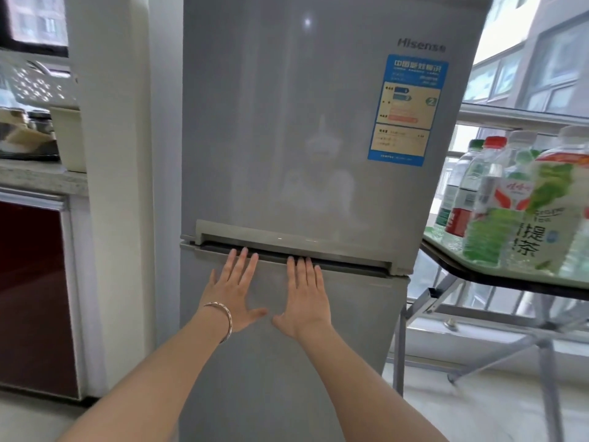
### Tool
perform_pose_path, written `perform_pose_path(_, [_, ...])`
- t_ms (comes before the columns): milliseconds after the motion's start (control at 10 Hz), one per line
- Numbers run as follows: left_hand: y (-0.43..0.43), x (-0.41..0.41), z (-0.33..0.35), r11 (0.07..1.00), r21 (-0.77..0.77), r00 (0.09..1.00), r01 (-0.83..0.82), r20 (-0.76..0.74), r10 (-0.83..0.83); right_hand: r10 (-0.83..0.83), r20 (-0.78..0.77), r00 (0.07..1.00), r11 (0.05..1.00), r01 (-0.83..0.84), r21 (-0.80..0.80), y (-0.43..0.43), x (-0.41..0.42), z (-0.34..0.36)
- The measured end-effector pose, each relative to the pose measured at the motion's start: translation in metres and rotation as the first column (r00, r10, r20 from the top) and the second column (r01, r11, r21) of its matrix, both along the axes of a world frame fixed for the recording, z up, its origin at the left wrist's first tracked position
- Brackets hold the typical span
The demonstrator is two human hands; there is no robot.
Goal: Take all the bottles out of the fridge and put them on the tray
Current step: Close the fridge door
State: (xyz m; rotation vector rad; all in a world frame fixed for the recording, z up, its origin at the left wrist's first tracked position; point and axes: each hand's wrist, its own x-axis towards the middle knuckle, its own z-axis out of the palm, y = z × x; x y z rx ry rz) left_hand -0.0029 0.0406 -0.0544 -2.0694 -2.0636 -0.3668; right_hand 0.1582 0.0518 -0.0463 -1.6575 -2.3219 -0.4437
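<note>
A tall grey fridge [287, 122] fills the middle of the view, both its doors closed. My left hand [237, 287] and my right hand [304, 290] lie flat, fingers spread, on the top of the lower door, fingertips at the dark gap under the upper door's handle strip [287, 236]. Neither hand holds anything. A silver bracelet sits on my left wrist. To the right, several plastic bottles [497, 199] stand upright on a pale green tray [478, 270], among them a tea bottle with a green label [554, 205] and a red-capped water bottle [471, 186].
The tray rests on a dark folding table with metal legs [538, 342] beside a window. Left of the fridge stand a white pillar [111, 186], a stone counter with kitchenware [38, 148] and a dark red cabinet door [32, 291].
</note>
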Motion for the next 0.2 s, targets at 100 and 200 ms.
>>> perform_pose_path(100, [-0.002,-0.005,0.017,0.997,-0.079,1.000,0.018,-0.010,-0.019,0.040,-0.006,0.999,0.997,-0.041,-0.070,-0.001,0.004,0.012])
perform_pose_path(200, [-0.013,-0.009,0.035,0.996,-0.077,0.999,0.039,0.026,-0.037,0.134,-0.146,0.980,0.983,-0.150,-0.106,-0.011,0.013,0.024])
